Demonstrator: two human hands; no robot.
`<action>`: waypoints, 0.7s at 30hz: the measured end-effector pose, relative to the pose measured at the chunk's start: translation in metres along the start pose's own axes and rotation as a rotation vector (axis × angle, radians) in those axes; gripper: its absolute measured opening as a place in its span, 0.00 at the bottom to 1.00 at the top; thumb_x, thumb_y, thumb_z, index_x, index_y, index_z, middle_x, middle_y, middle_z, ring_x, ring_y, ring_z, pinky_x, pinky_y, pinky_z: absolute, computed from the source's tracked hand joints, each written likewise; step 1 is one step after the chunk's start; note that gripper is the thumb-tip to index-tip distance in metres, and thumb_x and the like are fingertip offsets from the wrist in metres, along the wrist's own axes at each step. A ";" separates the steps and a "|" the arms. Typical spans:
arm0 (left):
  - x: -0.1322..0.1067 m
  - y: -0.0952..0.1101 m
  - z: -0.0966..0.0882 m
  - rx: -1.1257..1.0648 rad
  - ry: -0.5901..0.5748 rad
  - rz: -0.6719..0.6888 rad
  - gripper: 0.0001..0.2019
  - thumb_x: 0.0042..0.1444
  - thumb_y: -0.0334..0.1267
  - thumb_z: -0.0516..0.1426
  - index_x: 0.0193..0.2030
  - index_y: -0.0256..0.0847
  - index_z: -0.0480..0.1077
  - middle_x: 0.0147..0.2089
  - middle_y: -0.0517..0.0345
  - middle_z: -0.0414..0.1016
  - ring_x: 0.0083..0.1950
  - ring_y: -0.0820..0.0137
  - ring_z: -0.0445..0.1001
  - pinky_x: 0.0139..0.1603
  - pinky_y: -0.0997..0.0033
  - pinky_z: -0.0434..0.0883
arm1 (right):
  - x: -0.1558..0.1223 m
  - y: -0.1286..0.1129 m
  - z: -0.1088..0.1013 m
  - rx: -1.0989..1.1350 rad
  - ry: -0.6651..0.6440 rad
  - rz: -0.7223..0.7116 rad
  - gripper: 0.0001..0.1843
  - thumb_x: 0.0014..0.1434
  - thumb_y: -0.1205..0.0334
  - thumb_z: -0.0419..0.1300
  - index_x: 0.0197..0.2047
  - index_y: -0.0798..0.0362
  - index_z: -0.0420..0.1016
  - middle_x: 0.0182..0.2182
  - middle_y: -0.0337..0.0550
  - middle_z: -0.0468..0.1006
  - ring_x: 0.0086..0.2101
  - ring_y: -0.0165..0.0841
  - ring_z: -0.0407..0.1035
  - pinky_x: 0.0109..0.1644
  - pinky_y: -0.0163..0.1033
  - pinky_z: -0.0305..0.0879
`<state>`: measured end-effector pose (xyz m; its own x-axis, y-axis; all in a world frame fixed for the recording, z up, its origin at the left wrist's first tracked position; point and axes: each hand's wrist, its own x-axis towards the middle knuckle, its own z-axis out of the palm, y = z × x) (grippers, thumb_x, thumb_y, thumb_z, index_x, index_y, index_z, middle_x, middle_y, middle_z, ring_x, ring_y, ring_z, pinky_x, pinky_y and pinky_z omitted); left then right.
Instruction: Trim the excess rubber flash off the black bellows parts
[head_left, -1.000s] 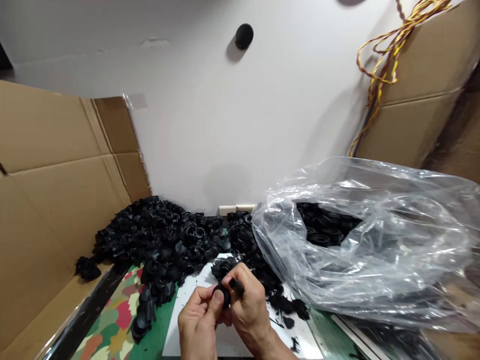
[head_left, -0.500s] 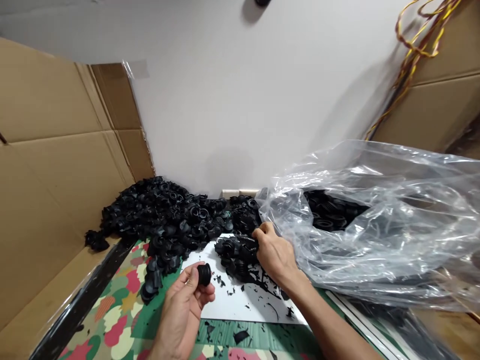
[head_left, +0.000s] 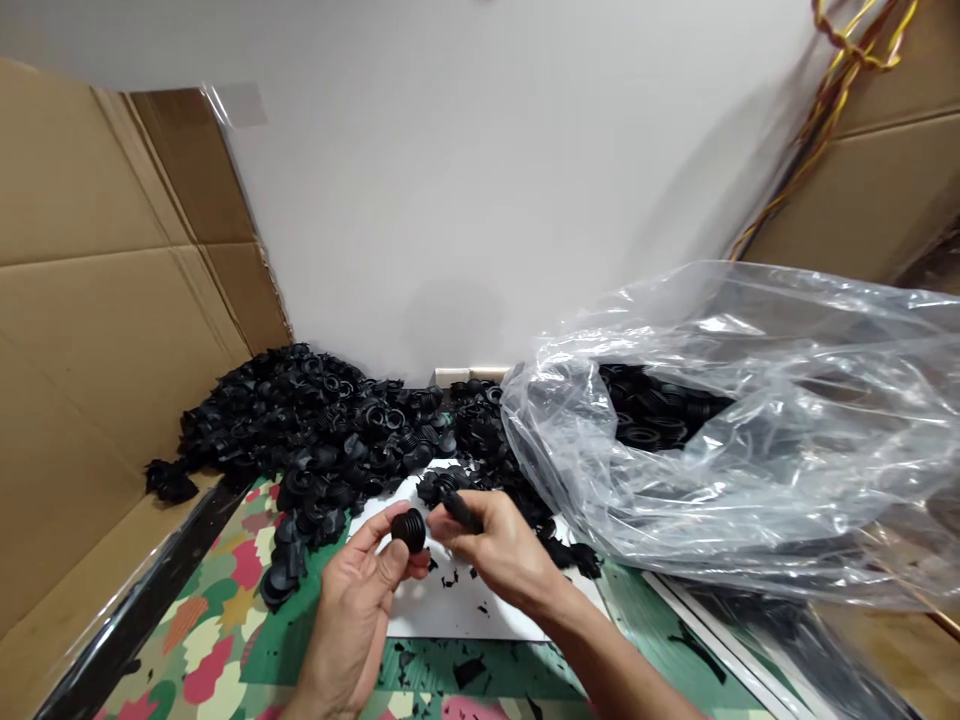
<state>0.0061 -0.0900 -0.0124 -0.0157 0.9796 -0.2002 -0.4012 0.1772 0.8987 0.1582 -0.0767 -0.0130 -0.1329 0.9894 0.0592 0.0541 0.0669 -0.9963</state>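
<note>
Above white board [head_left: 450, 622], clamping ribbed black part [head_left: 409, 530] in left hand [head_left: 361, 592], dark object [head_left: 462, 511] in right hand [head_left: 504, 550].

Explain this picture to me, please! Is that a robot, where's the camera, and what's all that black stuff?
No robot here: these are a person's two bare hands. The picture comes from a camera worn on that person's head, looking forward and down.

The left hand holds a small ribbed black piece. The right hand, close beside it, grips a dark thing, mostly hidden, so I can't tell what it is.

Under the hands lies a white sheet with black scraps on it. Behind is a big heap of black pieces. On the right, a clear plastic bag has more black pieces showing inside. Cardboard stands on the left.
</note>
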 end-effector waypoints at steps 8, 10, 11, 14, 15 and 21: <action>0.014 -0.001 -0.005 0.452 -0.133 0.217 0.20 0.37 0.33 0.68 0.42 0.43 0.80 0.37 0.55 0.78 0.27 0.72 0.70 0.31 0.73 0.71 | -0.001 0.014 0.005 0.195 -0.046 0.021 0.06 0.47 0.66 0.55 0.21 0.53 0.62 0.19 0.33 0.63 0.23 0.27 0.57 0.29 0.33 0.53; 0.017 0.000 -0.006 0.544 -0.132 0.302 0.14 0.37 0.33 0.68 0.35 0.43 0.82 0.38 0.53 0.79 0.32 0.68 0.72 0.33 0.73 0.71 | -0.002 0.016 0.003 0.169 -0.020 0.037 0.06 0.47 0.66 0.55 0.21 0.53 0.61 0.19 0.32 0.60 0.22 0.26 0.53 0.27 0.32 0.50; 0.018 0.000 -0.005 0.563 -0.120 0.340 0.13 0.36 0.34 0.68 0.33 0.43 0.82 0.39 0.53 0.79 0.35 0.65 0.73 0.33 0.73 0.71 | -0.002 0.017 0.002 0.180 -0.020 0.056 0.06 0.47 0.66 0.55 0.22 0.53 0.61 0.18 0.31 0.59 0.22 0.25 0.51 0.26 0.32 0.48; 0.021 -0.001 -0.003 0.537 -0.071 0.368 0.11 0.35 0.35 0.68 0.31 0.42 0.82 0.39 0.51 0.79 0.40 0.61 0.74 0.33 0.73 0.71 | -0.001 0.018 0.001 0.290 -0.028 0.131 0.04 0.44 0.67 0.55 0.21 0.52 0.62 0.16 0.29 0.57 0.19 0.24 0.48 0.24 0.32 0.46; 0.022 -0.002 -0.002 0.505 -0.057 0.351 0.11 0.34 0.35 0.68 0.30 0.42 0.82 0.38 0.50 0.79 0.40 0.61 0.74 0.34 0.73 0.71 | -0.001 0.019 0.001 0.328 -0.023 0.153 0.03 0.42 0.68 0.55 0.21 0.53 0.62 0.16 0.29 0.57 0.19 0.24 0.48 0.24 0.32 0.45; 0.026 -0.007 -0.004 0.370 -0.034 0.264 0.14 0.30 0.36 0.70 0.29 0.40 0.82 0.37 0.51 0.78 0.40 0.61 0.74 0.40 0.70 0.72 | 0.001 0.021 0.002 0.388 0.017 0.231 0.02 0.39 0.69 0.56 0.20 0.54 0.65 0.15 0.28 0.56 0.17 0.23 0.47 0.23 0.33 0.44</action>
<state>0.0053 -0.0660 -0.0255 -0.0410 0.9972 0.0619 -0.0333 -0.0633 0.9974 0.1572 -0.0741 -0.0337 -0.1448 0.9748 -0.1697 -0.2953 -0.2062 -0.9329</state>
